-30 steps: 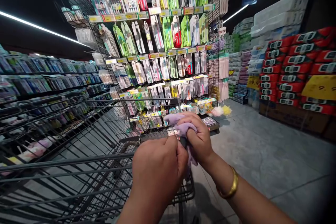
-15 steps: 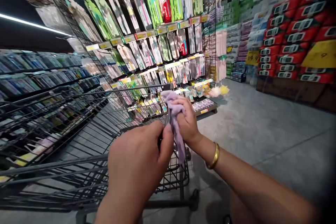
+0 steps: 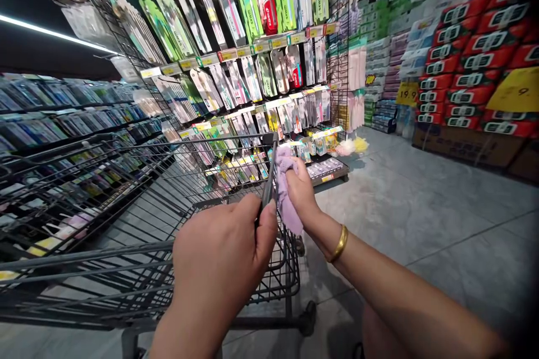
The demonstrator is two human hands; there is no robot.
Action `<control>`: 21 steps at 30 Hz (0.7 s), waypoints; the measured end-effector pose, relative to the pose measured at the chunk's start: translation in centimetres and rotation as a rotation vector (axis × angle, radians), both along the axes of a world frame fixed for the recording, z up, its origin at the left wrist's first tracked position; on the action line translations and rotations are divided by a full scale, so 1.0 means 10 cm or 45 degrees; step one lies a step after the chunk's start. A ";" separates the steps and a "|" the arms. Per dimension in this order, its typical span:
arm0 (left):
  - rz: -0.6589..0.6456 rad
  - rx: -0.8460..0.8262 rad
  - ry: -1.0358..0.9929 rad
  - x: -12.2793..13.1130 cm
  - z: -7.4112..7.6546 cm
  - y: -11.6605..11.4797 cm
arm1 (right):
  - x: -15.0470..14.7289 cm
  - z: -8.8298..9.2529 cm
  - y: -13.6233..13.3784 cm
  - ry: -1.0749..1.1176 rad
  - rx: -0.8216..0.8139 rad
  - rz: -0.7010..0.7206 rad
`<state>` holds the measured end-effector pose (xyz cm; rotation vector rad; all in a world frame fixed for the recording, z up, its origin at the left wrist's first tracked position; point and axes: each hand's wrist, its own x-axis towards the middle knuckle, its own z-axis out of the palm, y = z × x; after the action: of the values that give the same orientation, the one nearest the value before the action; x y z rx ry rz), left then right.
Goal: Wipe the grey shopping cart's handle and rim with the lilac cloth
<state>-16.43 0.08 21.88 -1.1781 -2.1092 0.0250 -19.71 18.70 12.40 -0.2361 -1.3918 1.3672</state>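
The left hand is closed in a fist around the near part of the cart handle, thumb laid along it, and a firm hold there should steady the bar. The right hand, farther forward, has its fingers curled round a bunched purple cloth, which lies between that hand and the bar, its loose end hanging below the fingers; whether the fingertips reach under the bar cannot be told. Good contact would call for wrapping the cloth round the underside as well, with even pressure, and gathering the dangling end so it does not snag on the wire basket left of and below the hands. Stretches under the left fist need that grip shifted.
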 end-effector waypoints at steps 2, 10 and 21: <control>-0.026 0.026 0.045 0.00 -0.01 0.01 | 0.12 0.15 -0.11 0.086 0.033 0.033; 0.027 0.069 0.094 0.02 -0.04 0.06 | 0.16 0.00 -0.08 0.086 0.537 -0.194; 0.012 0.031 0.144 -0.02 -0.02 0.07 | 0.32 0.26 -0.20 0.050 0.520 -0.181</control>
<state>-16.60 0.80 21.66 -1.1265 -2.0105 0.0683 -16.53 16.72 14.95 -0.0360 -1.5547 0.9418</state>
